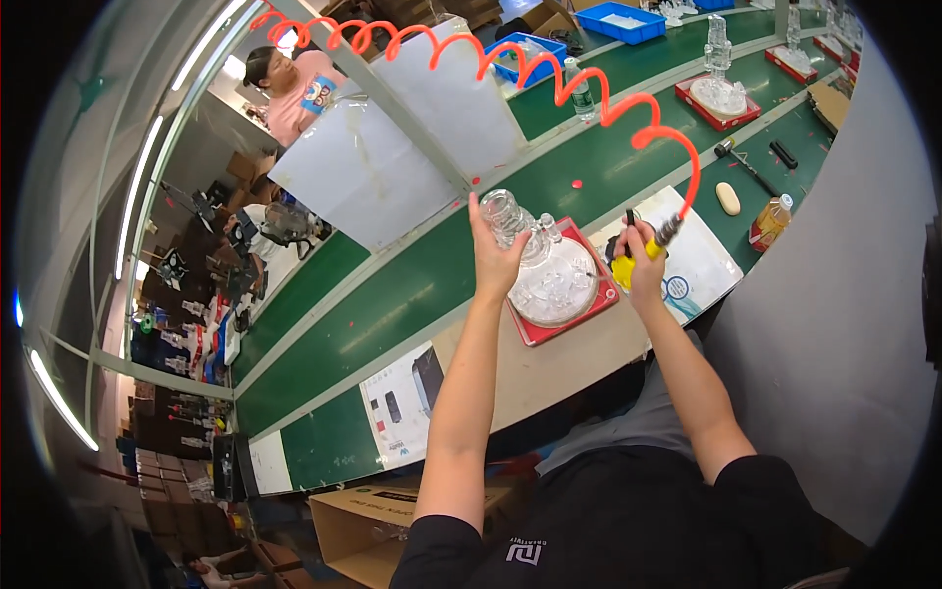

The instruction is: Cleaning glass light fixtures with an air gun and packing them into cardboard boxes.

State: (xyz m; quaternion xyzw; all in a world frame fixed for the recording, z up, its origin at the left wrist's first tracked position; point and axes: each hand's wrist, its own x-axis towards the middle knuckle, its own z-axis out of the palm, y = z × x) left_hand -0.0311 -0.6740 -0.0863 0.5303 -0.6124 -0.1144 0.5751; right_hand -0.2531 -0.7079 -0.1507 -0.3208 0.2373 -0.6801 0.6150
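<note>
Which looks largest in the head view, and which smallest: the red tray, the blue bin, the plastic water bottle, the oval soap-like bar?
1. red tray, nearest the camera, so partly favoured
2. blue bin, farther back; true size against the tray unsure
3. plastic water bottle
4. oval soap-like bar

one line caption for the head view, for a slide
Left hand steadies a clear glass piece on a red tray; right hand grips a yellow tool.
</note>
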